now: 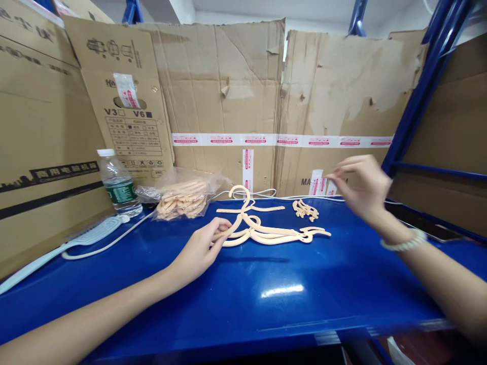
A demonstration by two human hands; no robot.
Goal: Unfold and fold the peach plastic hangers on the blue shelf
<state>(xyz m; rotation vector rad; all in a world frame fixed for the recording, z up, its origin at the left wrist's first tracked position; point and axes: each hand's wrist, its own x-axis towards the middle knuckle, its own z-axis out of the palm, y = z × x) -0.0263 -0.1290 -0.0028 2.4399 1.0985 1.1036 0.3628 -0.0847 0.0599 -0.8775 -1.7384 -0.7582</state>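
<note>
My left hand (205,241) grips one arm of a cream clothes hanger (270,226) between thumb and fingers. The hanger's hook points up, and its other arm reaches to the right. Behind and below it lie more cream hangers (266,240), partly overlapped, so their outlines run together. A separate hanger (268,208) rests farther back. My right hand (361,185) is raised at the right, away from the hangers, slightly smeared by motion. Its thumb and fingertips are pinched together; whether a small piece is between them I cannot make out. Below and left of it sits a pile of small cream hooks (305,209).
A clear bag (184,197) of cream parts, a water bottle (118,185) and a pale blue hairbrush (87,234) are on the left. White cables run along the back of the blue table (243,299). Cardboard walls (224,91) enclose it; a dark phone-like object (429,225) lies right.
</note>
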